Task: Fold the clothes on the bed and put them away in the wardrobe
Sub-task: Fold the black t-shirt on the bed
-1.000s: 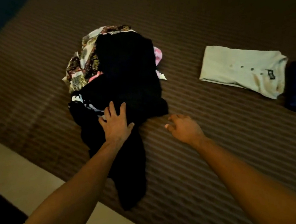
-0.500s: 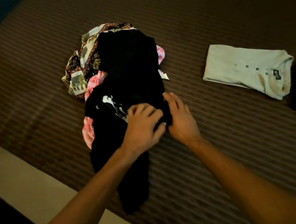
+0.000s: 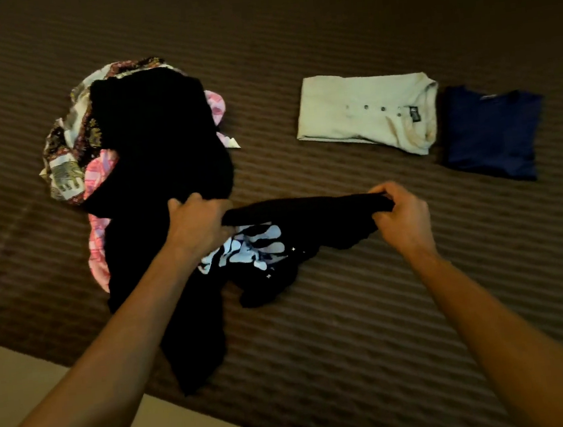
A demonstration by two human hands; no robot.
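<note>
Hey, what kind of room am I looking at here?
Probably a bedroom: a bed with a striped brown cover, a pile of unfolded clothes on it, and a folded cream shirt beside a folded navy one.

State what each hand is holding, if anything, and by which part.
Both hands grip one black printed garment by its stretched upper edge: the left hand at its left end, the right hand at its right end.

Matt black cloth tee (image 3: 308,224) w/ white print; ribbed brown bedspread (image 3: 353,327).

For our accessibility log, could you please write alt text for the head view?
Both hands, left hand and right hand, grip a black printed garment stretched over a brown striped bed, beside an unfolded pile; two folded shirts lie beyond.
</note>
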